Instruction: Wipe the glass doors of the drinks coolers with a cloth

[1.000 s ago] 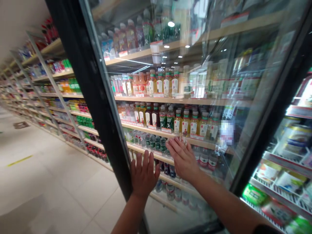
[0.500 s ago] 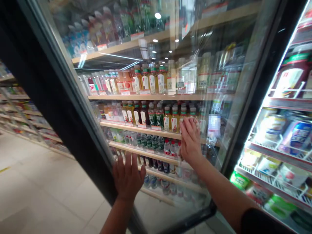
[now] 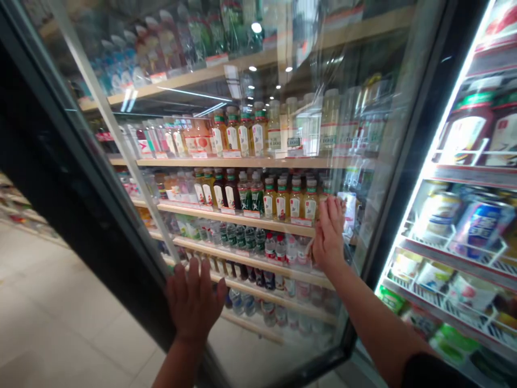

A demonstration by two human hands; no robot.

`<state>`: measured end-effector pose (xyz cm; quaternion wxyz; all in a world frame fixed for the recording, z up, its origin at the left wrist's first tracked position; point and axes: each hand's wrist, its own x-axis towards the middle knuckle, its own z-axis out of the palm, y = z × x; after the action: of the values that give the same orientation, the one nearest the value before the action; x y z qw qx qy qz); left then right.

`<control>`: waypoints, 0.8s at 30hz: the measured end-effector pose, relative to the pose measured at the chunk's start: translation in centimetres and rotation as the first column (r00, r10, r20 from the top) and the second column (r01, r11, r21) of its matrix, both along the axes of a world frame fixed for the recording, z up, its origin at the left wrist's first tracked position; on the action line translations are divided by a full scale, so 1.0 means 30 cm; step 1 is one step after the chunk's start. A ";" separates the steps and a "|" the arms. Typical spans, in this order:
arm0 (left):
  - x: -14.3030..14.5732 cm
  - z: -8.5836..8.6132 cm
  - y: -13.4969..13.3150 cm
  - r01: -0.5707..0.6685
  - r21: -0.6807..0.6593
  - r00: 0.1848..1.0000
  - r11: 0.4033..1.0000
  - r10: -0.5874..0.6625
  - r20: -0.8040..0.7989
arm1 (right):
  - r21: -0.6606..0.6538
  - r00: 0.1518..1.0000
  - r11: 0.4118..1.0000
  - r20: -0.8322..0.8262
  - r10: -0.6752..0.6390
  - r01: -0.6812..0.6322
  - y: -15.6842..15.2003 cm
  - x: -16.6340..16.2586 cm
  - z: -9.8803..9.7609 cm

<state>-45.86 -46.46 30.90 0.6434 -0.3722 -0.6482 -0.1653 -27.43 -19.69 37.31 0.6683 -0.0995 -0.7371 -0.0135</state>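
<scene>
A glass cooler door with a black frame stands open in front of me. My left hand lies against the door's left edge, fingers spread, with nothing in it. Higher up and to the right, my right hand presses a cloth flat to the glass. Most of the cloth is hidden beneath the palm and fingers; only pale edges show. Through the glass, or mirrored in it, appear shelves with juice bottles and other drinks.
At the right, the lit cooler shelves hold cans, bottles and packs, close to my right forearm. Tiled floor stretches out at the left, with store shelving behind it.
My right hand has slid to the right across the glass with the cloth. My left hand has shifted slightly left with the door edge in view and stays spread.
</scene>
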 end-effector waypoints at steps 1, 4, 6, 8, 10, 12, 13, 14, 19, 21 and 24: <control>0.002 0.000 0.000 -0.002 0.000 1.000 1.000 0.002 -0.002 | -0.003 1.000 1.000 -0.004 -0.005 0.005 0.014 0.008 -0.023; 0.006 0.001 -0.002 0.011 0.002 1.000 1.000 -0.011 -0.005 | 0.004 1.000 1.000 0.010 -0.019 0.019 0.067 0.038 -0.076; 0.007 0.001 -0.004 0.022 0.005 1.000 1.000 -0.022 -0.002 | -0.005 1.000 0.999 -0.001 -0.032 0.031 0.113 0.061 -0.073; 0.006 -0.002 -0.005 0.026 0.012 1.000 1.000 -0.027 0.006 | -0.066 0.998 0.997 -0.039 -0.049 0.047 0.160 0.083 -0.051; 0.003 -0.007 -0.005 0.027 0.021 1.000 0.999 -0.027 0.013 | -0.148 0.995 0.988 -0.082 -0.062 0.050 0.198 0.102 -0.043; 0.003 -0.011 -0.005 0.036 0.025 0.999 0.999 -0.036 0.023 | -0.205 0.994 0.978 -0.094 -0.059 0.039 0.226 0.119 -0.069; 0.003 -0.013 -0.005 0.042 0.027 0.999 0.999 -0.043 0.028 | -0.224 0.994 0.974 -0.098 -0.058 0.035 0.238 0.127 -0.091; 0.004 -0.014 -0.006 0.046 0.027 0.998 0.999 -0.047 0.033 | -0.242 0.993 0.970 -0.103 -0.059 0.033 0.250 0.135 -0.115; 0.015 -0.012 -0.009 0.015 0.024 1.000 1.000 -0.016 0.018 | -0.337 0.975 0.941 -0.191 -0.109 0.039 0.344 0.174 -0.139; 0.019 -0.010 -0.008 0.004 0.021 1.000 1.000 -0.004 0.010 | -0.362 0.965 0.931 -0.227 -0.131 0.041 0.378 0.184 -0.115; 0.024 -0.007 -0.006 -0.008 0.014 1.000 1.000 0.008 0.003 | -0.368 0.959 0.928 -0.237 -0.154 0.058 0.389 0.182 -0.121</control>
<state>-45.12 -46.65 30.69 0.6455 -0.3650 -0.6495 -0.1679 -21.96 -8.03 33.67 0.7286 -0.2602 -0.6260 0.0977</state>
